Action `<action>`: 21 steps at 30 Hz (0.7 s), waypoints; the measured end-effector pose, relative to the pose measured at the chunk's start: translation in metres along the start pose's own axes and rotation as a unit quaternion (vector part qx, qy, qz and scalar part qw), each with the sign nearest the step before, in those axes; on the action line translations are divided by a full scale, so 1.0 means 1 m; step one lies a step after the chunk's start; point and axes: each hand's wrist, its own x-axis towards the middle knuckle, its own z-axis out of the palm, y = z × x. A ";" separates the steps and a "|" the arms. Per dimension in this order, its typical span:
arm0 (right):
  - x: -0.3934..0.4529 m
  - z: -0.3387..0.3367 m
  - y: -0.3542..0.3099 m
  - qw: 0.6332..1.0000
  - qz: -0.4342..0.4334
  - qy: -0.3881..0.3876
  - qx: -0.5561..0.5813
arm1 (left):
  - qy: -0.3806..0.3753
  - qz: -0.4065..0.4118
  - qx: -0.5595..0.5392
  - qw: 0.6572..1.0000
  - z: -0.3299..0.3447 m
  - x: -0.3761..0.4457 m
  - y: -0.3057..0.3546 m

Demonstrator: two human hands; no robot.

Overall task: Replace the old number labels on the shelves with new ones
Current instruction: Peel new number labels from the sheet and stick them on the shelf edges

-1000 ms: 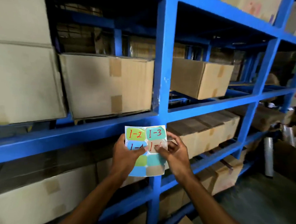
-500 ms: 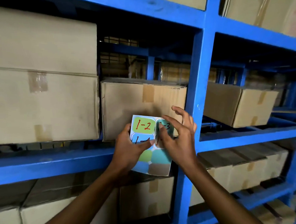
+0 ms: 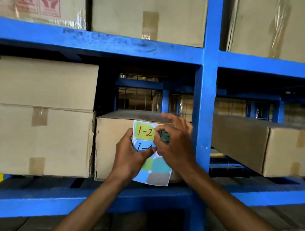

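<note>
While my right thumb and forefinger pinch its edge, this is how things lie:

Right fingers: the right hand (image 3: 174,146) is closed on the teal label (image 3: 164,136), thumb and forefinger nipped on it while the other fingers fan loosely upward; the label curls away from the sheet, its number hidden by the curl.

Left fingers: the left hand (image 3: 131,156) grips the sticker sheet (image 3: 154,165) along its left edge, thumb pressed across the front near the blue "1-4" label (image 3: 144,147), fingers behind.

Sheet: upright, long axis vertical, held in front of a cardboard box (image 3: 112,144) on the middle shelf; the green "1-2" label (image 3: 144,132) sits top left, unmarked coloured stickers below.

Key relation: the blue upright post (image 3: 203,112) stands just right of my right hand, running vertically, and the upper shelf beam (image 3: 109,45) crosses well above it. The right hand, already carrying the label, is the nearer one to both.

Judgement: the label looks nearly free of its backing; I cannot make out any old number label on the frame here, so where it goes is not yet clear.

Risk: the curled sticker could fold onto itself.
</note>
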 end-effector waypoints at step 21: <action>0.218 0.013 -0.088 0.995 -0.040 0.054 0.079 | -0.038 0.192 0.270 0.943 -0.118 0.116 0.086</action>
